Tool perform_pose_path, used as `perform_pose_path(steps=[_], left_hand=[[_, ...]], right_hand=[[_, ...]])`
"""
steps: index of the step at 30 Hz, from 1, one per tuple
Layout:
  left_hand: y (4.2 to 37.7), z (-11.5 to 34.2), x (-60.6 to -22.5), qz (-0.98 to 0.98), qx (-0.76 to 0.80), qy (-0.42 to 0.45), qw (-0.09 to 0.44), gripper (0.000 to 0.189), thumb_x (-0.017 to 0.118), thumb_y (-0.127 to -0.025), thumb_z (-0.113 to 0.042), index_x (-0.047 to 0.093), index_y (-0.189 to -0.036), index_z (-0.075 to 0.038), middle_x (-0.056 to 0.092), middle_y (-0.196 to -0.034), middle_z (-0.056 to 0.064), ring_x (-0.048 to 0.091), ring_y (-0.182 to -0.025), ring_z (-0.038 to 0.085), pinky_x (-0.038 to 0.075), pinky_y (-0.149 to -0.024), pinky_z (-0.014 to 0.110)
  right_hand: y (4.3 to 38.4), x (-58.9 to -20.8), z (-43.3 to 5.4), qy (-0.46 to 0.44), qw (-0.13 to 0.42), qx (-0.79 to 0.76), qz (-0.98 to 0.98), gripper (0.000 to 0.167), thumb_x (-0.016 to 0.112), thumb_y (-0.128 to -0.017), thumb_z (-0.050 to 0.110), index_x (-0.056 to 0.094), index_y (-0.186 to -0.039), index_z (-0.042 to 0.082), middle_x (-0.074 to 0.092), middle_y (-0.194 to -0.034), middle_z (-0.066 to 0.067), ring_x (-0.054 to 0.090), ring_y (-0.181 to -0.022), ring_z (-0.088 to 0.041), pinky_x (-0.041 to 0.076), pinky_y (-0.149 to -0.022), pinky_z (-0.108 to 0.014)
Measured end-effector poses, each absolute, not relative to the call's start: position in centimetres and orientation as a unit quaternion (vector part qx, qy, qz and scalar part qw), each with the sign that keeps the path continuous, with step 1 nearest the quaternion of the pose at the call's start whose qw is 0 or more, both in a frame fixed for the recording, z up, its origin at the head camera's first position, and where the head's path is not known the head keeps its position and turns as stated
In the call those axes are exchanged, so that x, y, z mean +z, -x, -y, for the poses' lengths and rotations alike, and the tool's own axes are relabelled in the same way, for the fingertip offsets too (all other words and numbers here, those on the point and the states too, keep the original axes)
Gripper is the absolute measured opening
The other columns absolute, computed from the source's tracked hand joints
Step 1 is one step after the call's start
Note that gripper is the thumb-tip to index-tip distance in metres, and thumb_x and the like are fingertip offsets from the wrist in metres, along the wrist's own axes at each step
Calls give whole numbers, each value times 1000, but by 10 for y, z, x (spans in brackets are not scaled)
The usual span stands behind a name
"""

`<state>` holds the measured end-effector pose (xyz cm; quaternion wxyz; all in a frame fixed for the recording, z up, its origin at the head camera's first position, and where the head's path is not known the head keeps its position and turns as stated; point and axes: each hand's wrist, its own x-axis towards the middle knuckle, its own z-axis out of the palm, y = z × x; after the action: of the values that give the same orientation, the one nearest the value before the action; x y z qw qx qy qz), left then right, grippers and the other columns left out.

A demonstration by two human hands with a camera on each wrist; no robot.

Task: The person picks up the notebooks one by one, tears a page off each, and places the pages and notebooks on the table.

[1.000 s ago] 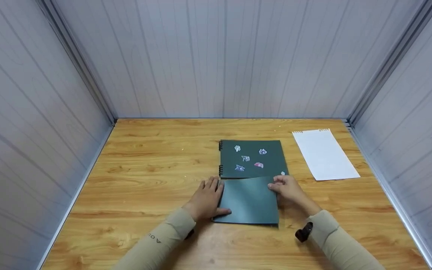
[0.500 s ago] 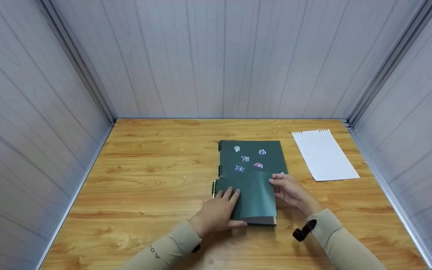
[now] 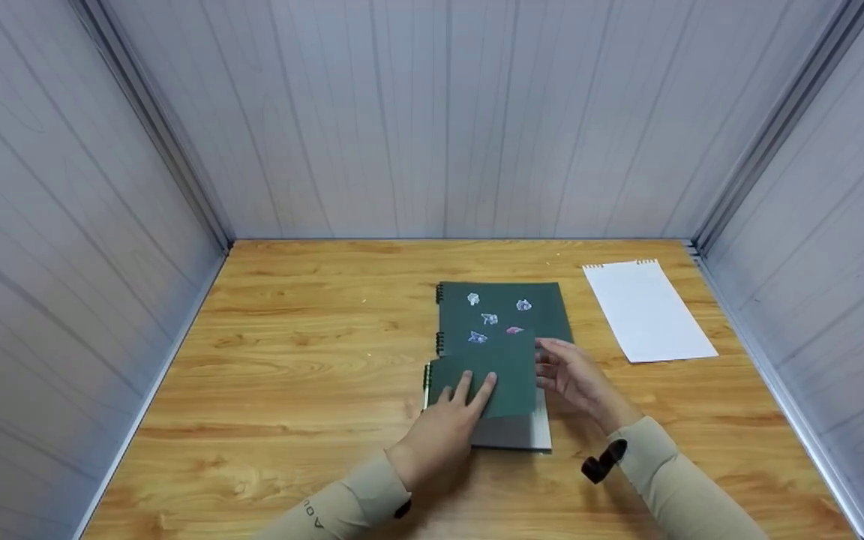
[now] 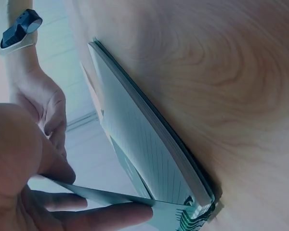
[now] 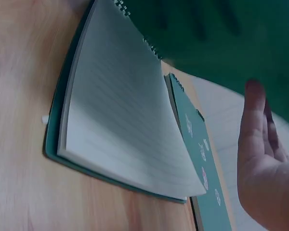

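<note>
A dark green spiral notebook lies near the front of the table, its cover (image 3: pixel 513 394) lifted off the lined white page (image 3: pixel 511 433). The left hand (image 3: pixel 441 436) spreads fingers over the outer face of the cover. In the left wrist view its thumb (image 4: pixel 55 163) lies on the inner face, so the hand pinches the cover. The right hand (image 3: pixel 582 384) is at the cover's right edge, fingers fairly straight. A fingertip of it touches the inner face of the cover (image 5: pixel 216 43) in the right wrist view.
Behind lies a second green spiral notebook (image 3: pixel 453 311) with several stickers, partly covered by the raised cover. A loose white sheet (image 3: pixel 649 311) with a torn top edge is at the right. Pale panel walls (image 3: pixel 432 120) bound the wooden table (image 3: pixel 289 337) at the back and sides.
The front notebook's cover has risen and swung leftward, baring the white page. The left hand has moved rightward from the spine onto the cover. The right hand's pinch on the edge has loosened.
</note>
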<state>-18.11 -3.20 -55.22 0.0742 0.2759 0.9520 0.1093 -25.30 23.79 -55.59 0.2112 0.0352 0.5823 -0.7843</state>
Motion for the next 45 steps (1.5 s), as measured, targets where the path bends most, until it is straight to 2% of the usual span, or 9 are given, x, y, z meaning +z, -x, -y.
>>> perform_pose_path(steps=[6,14,17,22,24,28,36,41,45], left_hand=[[179,43,-550,-949,205,-236,40,91,66,-100,-1,21,-176,-23,43,-166,31,66,-133,48,63,-96,57],[178,69,-526,-913,331,-216,-101,63,60,-103,1,44,-164,-1,67,-140,25,75,-120,37,64,-98,46],[180,82,-510,-897,359,-209,-151,52,64,-101,4,56,-153,3,73,-131,25,78,-115,36,66,-92,38],[185,107,-491,-893,363,-180,-197,36,66,-100,5,67,-136,7,80,-112,23,80,-84,27,66,-67,32],[186,118,-485,-899,360,-156,-195,34,67,-98,6,69,-132,7,81,-108,23,80,-82,26,66,-66,36],[187,140,-479,-911,364,-104,-167,31,72,-97,6,70,-128,8,79,-114,26,81,-101,35,68,-80,46],[198,182,-488,-938,337,-18,-75,52,73,-98,3,57,-146,14,68,-138,35,70,-124,50,60,-101,61],[206,206,-511,-953,299,4,-34,54,75,-96,2,54,-142,20,68,-133,37,71,-118,51,60,-97,62],[209,220,-529,-967,253,19,6,46,78,-94,-1,59,-129,21,69,-117,34,73,-98,42,62,-84,57]], right_hand=[[252,-573,-235,25,132,-628,-767,48,60,-112,18,54,-151,-10,71,-138,-23,72,-124,-29,61,-106,-43],[241,-591,-227,164,149,-397,-891,74,83,-97,35,55,-157,2,48,-166,-25,41,-157,-48,31,-129,-66],[238,-595,-227,193,166,-329,-909,86,90,-90,41,53,-160,7,37,-173,-25,32,-161,-49,26,-130,-68],[232,-597,-223,200,185,-260,-927,94,94,-86,41,50,-164,11,28,-178,-21,24,-166,-45,23,-133,-64],[231,-596,-221,191,191,-252,-929,94,94,-87,39,49,-165,12,26,-180,-19,21,-168,-44,21,-134,-63],[229,-590,-216,184,199,-244,-931,94,94,-87,35,48,-164,8,25,-179,-22,20,-168,-44,20,-135,-62],[230,-586,-216,188,204,-249,-928,95,95,-86,33,48,-163,4,25,-178,-25,22,-167,-45,23,-134,-61],[231,-591,-220,197,200,-250,-927,95,93,-88,38,47,-164,4,24,-178,-26,21,-167,-45,23,-134,-62],[231,-592,-219,192,202,-257,-925,95,92,-89,39,46,-165,6,22,-179,-24,19,-168,-43,21,-134,-61]])
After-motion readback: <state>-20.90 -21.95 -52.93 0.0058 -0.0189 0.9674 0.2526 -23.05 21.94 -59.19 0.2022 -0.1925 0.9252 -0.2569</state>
